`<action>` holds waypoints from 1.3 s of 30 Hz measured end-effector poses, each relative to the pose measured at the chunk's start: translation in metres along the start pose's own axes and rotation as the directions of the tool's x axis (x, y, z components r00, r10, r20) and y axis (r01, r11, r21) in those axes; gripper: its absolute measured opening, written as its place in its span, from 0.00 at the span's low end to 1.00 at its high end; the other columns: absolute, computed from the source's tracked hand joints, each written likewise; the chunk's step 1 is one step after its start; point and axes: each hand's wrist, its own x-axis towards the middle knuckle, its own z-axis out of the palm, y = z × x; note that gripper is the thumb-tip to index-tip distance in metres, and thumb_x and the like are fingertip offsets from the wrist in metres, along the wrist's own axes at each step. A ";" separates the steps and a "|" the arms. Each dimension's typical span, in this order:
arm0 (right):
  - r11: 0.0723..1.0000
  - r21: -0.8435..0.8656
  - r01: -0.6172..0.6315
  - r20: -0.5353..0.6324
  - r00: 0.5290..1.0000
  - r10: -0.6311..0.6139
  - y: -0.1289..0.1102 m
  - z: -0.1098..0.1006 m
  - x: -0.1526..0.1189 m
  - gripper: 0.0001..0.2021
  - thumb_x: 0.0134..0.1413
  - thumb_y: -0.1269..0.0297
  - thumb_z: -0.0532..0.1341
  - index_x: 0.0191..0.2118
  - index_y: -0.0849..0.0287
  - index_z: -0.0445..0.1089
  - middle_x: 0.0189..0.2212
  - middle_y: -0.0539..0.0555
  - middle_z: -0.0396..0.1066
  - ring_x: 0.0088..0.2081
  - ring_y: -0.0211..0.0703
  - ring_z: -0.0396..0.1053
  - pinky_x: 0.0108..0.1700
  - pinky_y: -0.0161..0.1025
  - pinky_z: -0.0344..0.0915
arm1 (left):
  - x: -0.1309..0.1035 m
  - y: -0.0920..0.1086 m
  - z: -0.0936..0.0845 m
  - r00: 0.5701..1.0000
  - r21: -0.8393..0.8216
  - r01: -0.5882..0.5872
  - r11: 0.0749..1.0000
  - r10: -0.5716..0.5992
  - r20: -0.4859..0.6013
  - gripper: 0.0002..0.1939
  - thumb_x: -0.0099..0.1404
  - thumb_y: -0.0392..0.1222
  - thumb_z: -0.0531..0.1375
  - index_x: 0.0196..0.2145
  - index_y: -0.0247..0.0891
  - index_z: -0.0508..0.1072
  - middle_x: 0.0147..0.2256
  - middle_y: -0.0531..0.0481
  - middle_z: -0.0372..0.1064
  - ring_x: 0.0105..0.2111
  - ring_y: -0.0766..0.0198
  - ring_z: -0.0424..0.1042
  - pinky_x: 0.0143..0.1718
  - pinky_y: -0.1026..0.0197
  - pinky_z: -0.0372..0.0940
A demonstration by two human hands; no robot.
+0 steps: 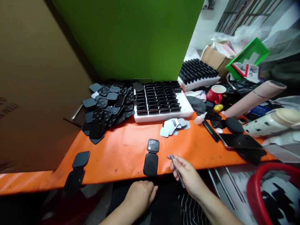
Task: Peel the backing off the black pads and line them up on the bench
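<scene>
My right hand is closed around a slim grey metal pen-like tool, held at a slant just over the table's front edge. My left hand is curled into a loose fist below that edge; its palm side is hidden. Between and just beyond both hands, a black hinged case lies unfolded on the orange table cover. Its far half shows several round recesses and a small white dot. Neither hand touches it. Farther off is a small pile of silvery-white thin plates.
Black cases are heaped at back left, beside a white foam tray of upright black pieces. A second case overhangs the front left edge. A dropper bottle, phone, mug and red bin are right.
</scene>
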 end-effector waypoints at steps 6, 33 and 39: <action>0.994 -0.078 0.081 -0.056 0.995 -0.086 0.004 -0.002 0.005 0.19 0.53 0.51 0.56 0.45 0.59 0.66 0.29 0.51 0.63 0.28 0.36 0.61 0.29 0.34 0.60 | -0.003 -0.009 0.003 0.998 -0.028 0.068 0.997 -0.068 -0.017 0.09 0.61 0.37 0.52 0.37 0.40 0.70 0.28 0.45 0.73 0.27 0.56 0.71 0.27 0.60 0.61; 0.657 -0.686 0.312 0.124 0.941 -0.316 -0.030 0.013 0.016 0.13 0.60 0.61 0.47 0.37 0.57 0.68 0.32 0.53 0.70 0.34 0.43 0.66 0.35 0.37 0.59 | 0.051 0.015 -0.041 0.975 -0.763 -0.035 0.646 -0.145 -0.168 0.26 0.61 0.33 0.51 0.57 0.43 0.57 0.55 0.46 0.60 0.54 0.56 0.59 0.55 0.51 0.54; 0.525 -0.787 0.325 0.199 0.938 -0.283 -0.040 0.013 0.012 0.12 0.60 0.63 0.47 0.33 0.57 0.66 0.31 0.54 0.69 0.32 0.43 0.65 0.34 0.37 0.57 | 0.040 0.022 -0.047 0.979 -0.563 -0.074 0.823 -0.048 -0.198 0.29 0.62 0.30 0.47 0.59 0.49 0.51 0.55 0.48 0.58 0.52 0.57 0.61 0.52 0.52 0.58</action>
